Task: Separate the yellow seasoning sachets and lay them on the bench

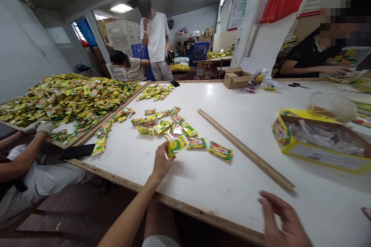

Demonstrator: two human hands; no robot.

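Observation:
My left hand [162,160] is closed on a small yellow-and-green packet [177,146], held just above the white table [214,197] by its near edge. Several like packets lie loose around it; one packet [220,151] rests to the right, close to a wooden strip [246,148]. My right hand [284,220] hovers over the table at the lower right, thumb and fingers apart, with nothing between them. It is nearest to the low end of the wooden strip.
A large heap of packets [72,96] fills the left table behind a wooden edge; a co-worker's gloved hand [45,128] touches it. On the right sits an open yellow box [321,152] holding clear plastic. A cardboard box [236,78] and scissors [298,85] lie at the back. Other people are beyond.

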